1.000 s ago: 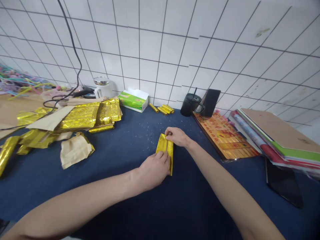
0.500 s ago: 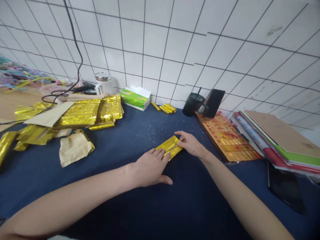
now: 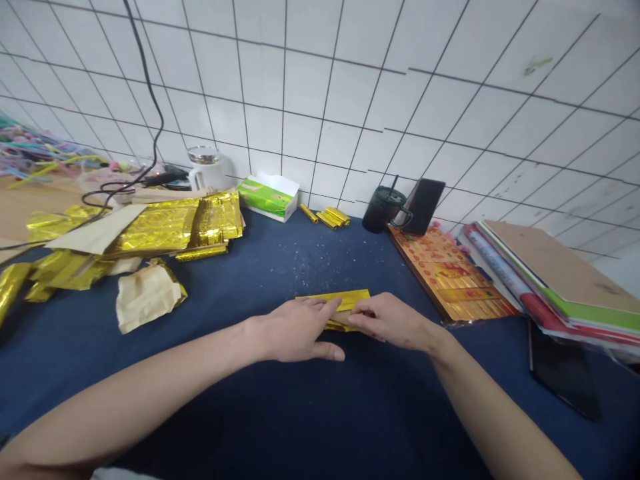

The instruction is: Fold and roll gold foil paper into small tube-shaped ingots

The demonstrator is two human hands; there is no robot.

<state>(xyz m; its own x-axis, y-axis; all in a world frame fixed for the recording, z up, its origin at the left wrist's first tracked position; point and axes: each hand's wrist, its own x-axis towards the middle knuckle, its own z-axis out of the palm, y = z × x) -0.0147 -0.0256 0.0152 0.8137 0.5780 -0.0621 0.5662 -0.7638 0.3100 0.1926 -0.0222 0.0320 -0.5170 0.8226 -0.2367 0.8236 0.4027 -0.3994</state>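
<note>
At the near-middle of the dark-blue flat work surface (image 3: 250, 400) lies a narrow, folded strip of shiny gold foil paper (image 3: 356, 298) with a brown inner face, set roughly crosswise before the person. The bare left hand (image 3: 295, 331) rests palm down on its left part, fingers extended and unclenched, thumb held out to the side over the surface. The bare right hand (image 3: 393, 320) is at the strip's right end, thumb and bent fingers pinching the paper. Beyond, near the white tiled wall (image 3: 310, 87), lies a small group of slim gold foil rolls (image 3: 333, 217), between a green-and-white cardboard tissue box (image 3: 269, 197) and a black handled mug (image 3: 383, 210). To the left sits a crumpled cream-coloured paper piece (image 3: 147, 298).
</note>
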